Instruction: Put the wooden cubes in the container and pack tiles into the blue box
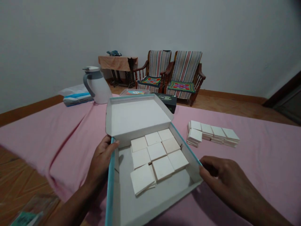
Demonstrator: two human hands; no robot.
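A shallow cardboard box (195,181) with a light-blue outside and white inside is tilted in front of me, its hinged lid (136,111) raised at the far side. Several square white tiles (156,151) lie inside in stacked rows; the nearest stack (142,178) sits askew. My left hand (103,157) grips the left wall, thumb over the rim. At the right near corner, my right hand (218,171) pinches the box wall between thumb and fingers. More white tiles (213,133) stand in stacks on the pink cloth to the right of the box.
A pink cloth (258,157) covers the table. Behind the lid are a black box (167,101) and a clear-lidded case (134,92). A white jug (100,88) and a tissue pack (77,98) stand at the back left. Two wooden armchairs (185,73) are by the wall.
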